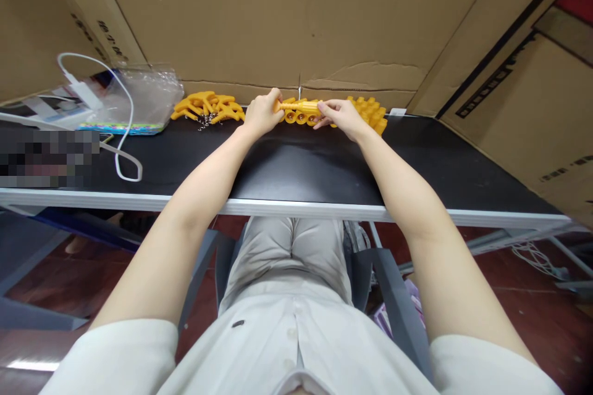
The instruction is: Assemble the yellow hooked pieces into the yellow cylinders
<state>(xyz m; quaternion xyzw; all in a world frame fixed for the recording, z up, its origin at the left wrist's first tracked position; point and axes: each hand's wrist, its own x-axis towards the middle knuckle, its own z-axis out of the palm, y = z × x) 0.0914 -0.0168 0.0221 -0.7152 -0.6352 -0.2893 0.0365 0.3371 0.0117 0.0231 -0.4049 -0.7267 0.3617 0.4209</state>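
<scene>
My left hand (263,112) is closed around the left end of a yellow plastic piece with a narrow neck and a ribbed body (306,107). At its right end, the thumb and fingers of my right hand (341,118) pinch the ribbed body. The piece lies level between both hands, over the far side of the black table. Just behind and below it, round yellow hollow parts (301,118) stand in a row. More yellow ribbed parts (370,112) are bunched right of my right hand. Left of my left hand lies a pile of branched yellow parts (208,103) with small metal springs (207,120).
Clear plastic bags (143,95) and a white cable (132,111) with a plug lie on the left of the black table (296,176). Cardboard (296,18) walls off the back and right. A pixelated patch covers the left edge. Chair armrests flank my lap.
</scene>
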